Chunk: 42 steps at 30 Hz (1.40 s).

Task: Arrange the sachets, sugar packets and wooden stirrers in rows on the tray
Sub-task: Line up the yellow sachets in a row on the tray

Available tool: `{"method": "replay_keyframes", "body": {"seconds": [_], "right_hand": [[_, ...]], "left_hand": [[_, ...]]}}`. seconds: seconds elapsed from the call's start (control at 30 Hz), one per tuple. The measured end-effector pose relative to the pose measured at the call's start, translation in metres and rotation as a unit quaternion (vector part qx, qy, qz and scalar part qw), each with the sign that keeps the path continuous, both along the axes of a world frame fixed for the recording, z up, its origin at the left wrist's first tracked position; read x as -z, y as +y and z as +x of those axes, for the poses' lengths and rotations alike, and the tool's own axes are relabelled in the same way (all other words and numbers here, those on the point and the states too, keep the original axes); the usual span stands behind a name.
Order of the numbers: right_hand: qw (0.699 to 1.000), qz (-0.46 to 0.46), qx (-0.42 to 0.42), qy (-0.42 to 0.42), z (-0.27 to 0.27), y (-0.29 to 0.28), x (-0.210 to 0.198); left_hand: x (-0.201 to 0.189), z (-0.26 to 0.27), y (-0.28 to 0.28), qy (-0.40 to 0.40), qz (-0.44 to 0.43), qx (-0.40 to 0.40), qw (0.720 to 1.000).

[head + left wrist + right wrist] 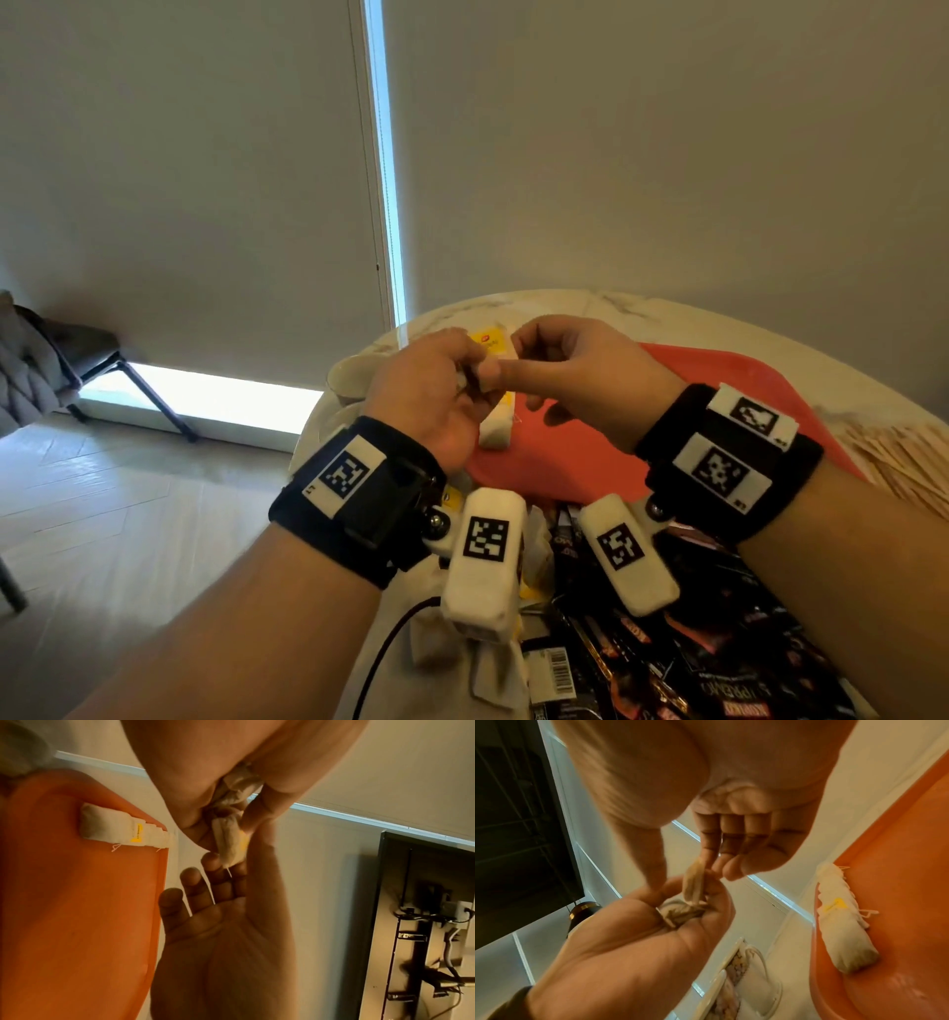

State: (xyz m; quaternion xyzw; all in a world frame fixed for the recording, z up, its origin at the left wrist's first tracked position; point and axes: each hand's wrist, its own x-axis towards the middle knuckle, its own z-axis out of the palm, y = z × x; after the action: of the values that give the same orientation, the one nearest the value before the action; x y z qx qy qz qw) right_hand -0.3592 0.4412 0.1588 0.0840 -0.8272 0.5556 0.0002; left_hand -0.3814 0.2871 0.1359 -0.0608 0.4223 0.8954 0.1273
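My left hand (462, 380) is raised over the orange tray (565, 457) and grips a small bundle of white tea bags (680, 912) in its curled fingers. Thumb and forefinger of my right hand (506, 367) pinch a single tea bag (230, 841) that sticks out of that bundle; it also shows in the right wrist view as the tea bag (693, 882). A row of overlapping tea bags (495, 426) with a yellow tag lies along the tray's left edge, seen too as the row (123, 827) and the row (841, 921) on the tray (77, 912) (898, 882).
Black sachets (693, 642) are piled on the marble table (616, 308) in front of the tray. Wooden stirrers (904, 452) lie at the right. Loose tea bags (493, 668) sit near the front edge, a pale bowl (349, 375) beside the tray's left. A chair (51, 360) stands far left.
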Motion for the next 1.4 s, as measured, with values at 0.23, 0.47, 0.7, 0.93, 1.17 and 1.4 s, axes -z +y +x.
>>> {"method": "replay_keyframes", "body": {"seconds": [0.23,0.47,0.7,0.93,1.17,1.4], "right_hand": [[0.995,-0.096,0.036,-0.007,-0.002,0.011,0.010],[0.994,-0.105,0.036,-0.014,-0.004,0.012,0.007],[0.988,-0.127,0.071,0.041,-0.015,0.009,0.004],[0.986,-0.059,0.064,-0.141,-0.024,0.007,0.033],[0.969,0.005,0.075,-0.237,-0.033,0.003,0.054],[0.955,0.014,0.096,-0.281,-0.036,-0.006,0.059]], "left_hand": [[-0.004,0.008,0.006,0.055,-0.036,-0.013,0.998],[-0.008,0.016,0.002,0.077,-0.098,-0.023,0.992],[-0.014,0.005,-0.008,0.057,-0.090,-0.069,0.992],[-0.017,-0.002,-0.025,0.030,-0.094,-0.096,0.991],[-0.015,-0.008,-0.036,0.019,-0.134,-0.094,0.986],[-0.014,-0.012,-0.038,0.016,-0.119,-0.073,0.990]]}}
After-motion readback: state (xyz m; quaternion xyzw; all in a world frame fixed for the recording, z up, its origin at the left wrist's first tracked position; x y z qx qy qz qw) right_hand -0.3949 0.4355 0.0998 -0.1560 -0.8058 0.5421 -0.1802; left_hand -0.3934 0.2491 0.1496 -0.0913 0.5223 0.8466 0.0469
